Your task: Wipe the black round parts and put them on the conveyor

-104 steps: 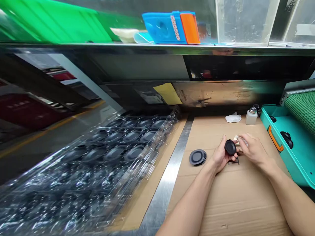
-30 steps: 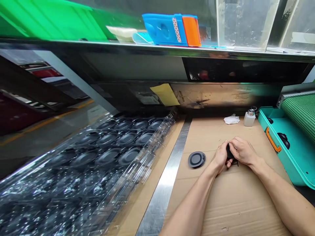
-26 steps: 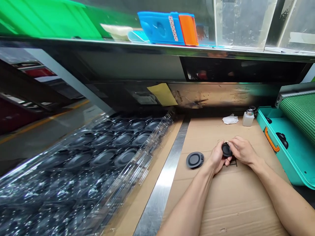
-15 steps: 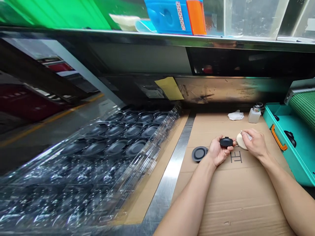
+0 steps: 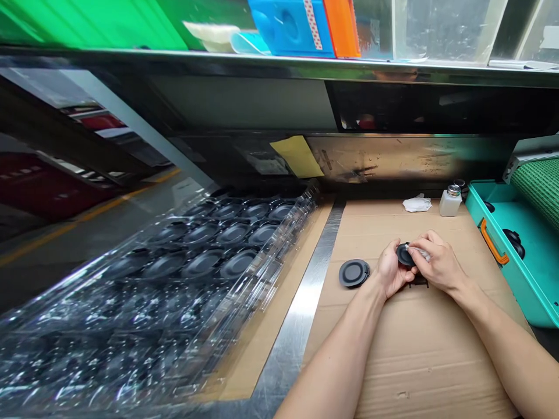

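My left hand [image 5: 390, 272] holds a small round black case [image 5: 404, 254], its flat face turned up. My right hand [image 5: 441, 265] pinches a white wipe [image 5: 421, 252] and presses it onto the case near its right edge; the fingers partly cover the case. On the cardboard just left of my left hand lies a second round black case [image 5: 354, 273], flat, with a ring on its face and a small tab at its right side.
A clear plastic tray [image 5: 279, 265] with rows of black round cases stands at left. Behind my hands are a crumpled white cloth [image 5: 417, 203] and a pump bottle [image 5: 450, 201]. A teal bin [image 5: 519, 291] holding several black pieces and a green conveyor belt [image 5: 539, 183] border the right.
The black case has turned from edge-on to face-up. My right hand has moved left onto it, and the cream round piece seen at its fingers no longer shows.
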The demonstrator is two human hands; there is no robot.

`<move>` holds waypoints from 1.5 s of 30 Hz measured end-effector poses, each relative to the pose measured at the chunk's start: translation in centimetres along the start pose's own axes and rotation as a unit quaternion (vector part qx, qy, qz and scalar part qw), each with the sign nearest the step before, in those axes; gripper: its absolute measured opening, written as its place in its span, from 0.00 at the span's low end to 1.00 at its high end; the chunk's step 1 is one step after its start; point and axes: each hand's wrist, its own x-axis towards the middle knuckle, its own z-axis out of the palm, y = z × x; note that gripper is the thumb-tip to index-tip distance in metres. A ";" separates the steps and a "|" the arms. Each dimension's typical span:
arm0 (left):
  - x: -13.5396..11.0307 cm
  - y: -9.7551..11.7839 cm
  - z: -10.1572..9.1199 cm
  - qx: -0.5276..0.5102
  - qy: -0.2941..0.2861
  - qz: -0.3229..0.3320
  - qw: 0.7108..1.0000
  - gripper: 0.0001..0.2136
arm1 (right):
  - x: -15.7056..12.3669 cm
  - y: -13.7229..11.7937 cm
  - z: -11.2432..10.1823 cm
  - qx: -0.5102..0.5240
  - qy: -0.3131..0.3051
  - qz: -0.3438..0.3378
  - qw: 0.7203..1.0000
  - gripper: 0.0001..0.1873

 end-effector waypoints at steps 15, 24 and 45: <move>-0.2 -0.8 0.6 0.043 0.025 0.034 0.998 0.21 | 0.1 -0.8 0.8 -0.048 -0.055 0.023 0.997 0.10; -0.1 -1.0 0.6 0.063 0.032 0.040 0.997 0.19 | 0.3 -1.2 0.3 -0.062 -0.073 0.031 0.995 0.10; -0.1 -0.4 -0.1 0.001 -0.003 0.003 1.000 0.20 | -0.1 -1.1 -0.4 -0.004 -0.053 0.065 0.997 0.10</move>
